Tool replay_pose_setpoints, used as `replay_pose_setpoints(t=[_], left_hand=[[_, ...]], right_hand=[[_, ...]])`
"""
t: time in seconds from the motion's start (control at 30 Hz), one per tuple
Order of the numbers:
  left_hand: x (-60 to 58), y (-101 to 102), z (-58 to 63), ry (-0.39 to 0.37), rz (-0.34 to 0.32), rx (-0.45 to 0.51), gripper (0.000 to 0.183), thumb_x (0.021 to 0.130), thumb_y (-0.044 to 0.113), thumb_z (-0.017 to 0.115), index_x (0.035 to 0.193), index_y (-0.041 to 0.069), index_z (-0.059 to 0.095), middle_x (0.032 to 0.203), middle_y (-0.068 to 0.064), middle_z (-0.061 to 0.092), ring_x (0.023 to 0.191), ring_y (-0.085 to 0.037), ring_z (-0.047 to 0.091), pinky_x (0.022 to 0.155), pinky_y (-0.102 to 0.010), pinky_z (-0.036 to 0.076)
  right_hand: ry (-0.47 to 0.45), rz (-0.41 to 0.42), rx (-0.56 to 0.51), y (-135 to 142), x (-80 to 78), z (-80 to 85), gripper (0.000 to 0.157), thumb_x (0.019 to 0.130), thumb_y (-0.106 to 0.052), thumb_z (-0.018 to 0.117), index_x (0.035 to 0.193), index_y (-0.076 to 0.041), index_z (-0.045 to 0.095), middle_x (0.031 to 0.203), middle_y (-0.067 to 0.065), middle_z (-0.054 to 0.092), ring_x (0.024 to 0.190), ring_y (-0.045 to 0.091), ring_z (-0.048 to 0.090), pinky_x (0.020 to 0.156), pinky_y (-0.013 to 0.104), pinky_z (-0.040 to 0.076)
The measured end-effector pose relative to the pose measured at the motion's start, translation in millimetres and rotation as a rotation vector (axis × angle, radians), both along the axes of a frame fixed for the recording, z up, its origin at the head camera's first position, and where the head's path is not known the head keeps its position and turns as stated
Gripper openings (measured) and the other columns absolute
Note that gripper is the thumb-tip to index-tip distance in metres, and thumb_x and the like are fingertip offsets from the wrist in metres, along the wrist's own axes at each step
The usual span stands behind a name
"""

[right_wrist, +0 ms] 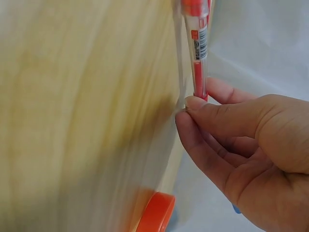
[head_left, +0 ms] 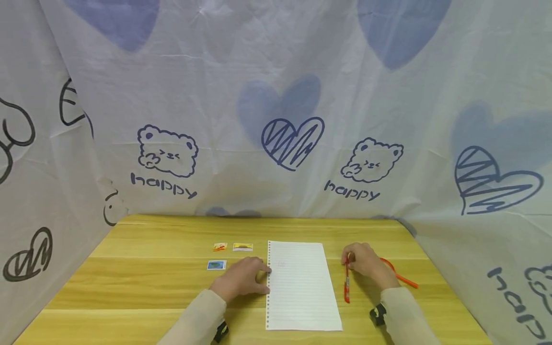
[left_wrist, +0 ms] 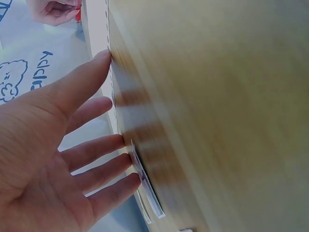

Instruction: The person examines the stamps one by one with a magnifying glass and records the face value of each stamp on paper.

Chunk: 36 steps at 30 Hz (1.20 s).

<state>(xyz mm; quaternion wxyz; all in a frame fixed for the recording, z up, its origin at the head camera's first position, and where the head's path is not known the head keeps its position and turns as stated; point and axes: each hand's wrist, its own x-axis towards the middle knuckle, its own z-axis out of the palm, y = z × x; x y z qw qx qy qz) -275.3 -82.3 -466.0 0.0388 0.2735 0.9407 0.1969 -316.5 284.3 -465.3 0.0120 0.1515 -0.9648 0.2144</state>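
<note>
A lined sheet of paper (head_left: 302,292) with holes down its left edge lies on the table, with faint reddish marks near its upper left. My left hand (head_left: 243,278) touches that holed edge with its thumb and index fingertips. In the left wrist view the fingers (left_wrist: 99,150) are spread and extended. To the right of the sheet, my right hand (head_left: 366,262) pinches one end of a red pen (head_left: 347,282) between thumb and index finger. The clear barrel and barcode label of the pen (right_wrist: 198,58) show in the right wrist view.
Three small picture cards lie left of the sheet: an orange one (head_left: 220,247), a yellow one (head_left: 243,247) and a blue one (head_left: 216,265). A curved orange object (head_left: 406,281) lies by the right wrist, partly hidden. Printed cloth (head_left: 224,143) surrounds the wooden table (head_left: 142,282).
</note>
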Motion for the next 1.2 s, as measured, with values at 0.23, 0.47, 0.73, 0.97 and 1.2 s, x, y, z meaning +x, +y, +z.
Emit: replay_pose_setpoints(t=[0.23,0.47,0.73,0.97,1.2], left_hand=[[-1.5,0.7,-0.5,0.003,0.006,-0.006,0.049,0.080,0.031,0.089,0.122,0.009,0.075,0.127,-0.009,0.073,0.120,-0.032,0.066,0.105,-0.049,0.053],[-1.8,0.8,-0.4,-0.008,0.008,0.004,0.049,0.080,0.030,0.089,0.121,0.009,0.075,0.127,-0.009,0.073,0.120,-0.032,0.066,0.105,-0.050,0.053],[-2.3,0.9,0.4,-0.014,0.011,0.013,0.049,0.079,0.030,0.090,0.120,0.009,0.076,0.127,-0.009,0.074,0.121,-0.032,0.066,0.105,-0.050,0.053],[-3.0,1.2,-0.5,-0.030,0.026,0.020,0.049,0.078,0.030,0.091,0.120,0.010,0.076,0.128,-0.008,0.074,0.123,-0.033,0.065,0.107,-0.051,0.052],[-2.3,2.4,0.8,-0.030,0.034,0.016,0.048,0.078,0.030,0.091,0.120,0.010,0.076,0.128,-0.009,0.073,0.124,-0.034,0.065,0.108,-0.052,0.052]], right_hand=[[0.046,0.062,-0.058,4.3,-1.0,1.1,0.023,0.077,0.014,0.075,0.080,-0.008,0.069,0.072,0.003,0.068,0.070,0.013,0.053,0.064,0.025,0.044],[0.150,0.114,-0.074,3.4,-2.0,6.0,0.021,0.077,0.012,0.077,0.081,-0.007,0.068,0.071,0.001,0.065,0.068,0.008,0.050,0.064,0.023,0.043],[0.131,0.127,-0.100,-8.3,4.0,15.6,0.016,0.093,-0.002,0.072,0.089,-0.011,0.060,0.073,0.002,0.061,0.066,0.008,0.049,0.058,0.021,0.041],[0.140,0.113,-0.169,-21.2,3.5,15.8,0.015,0.095,-0.010,0.069,0.088,-0.012,0.056,0.073,-0.003,0.055,0.065,0.005,0.046,0.060,0.020,0.040],[0.046,0.124,-0.264,-36.4,0.5,17.6,0.009,0.098,-0.014,0.068,0.094,-0.007,0.072,0.080,0.005,0.072,0.068,0.010,0.063,0.059,0.019,0.051]])
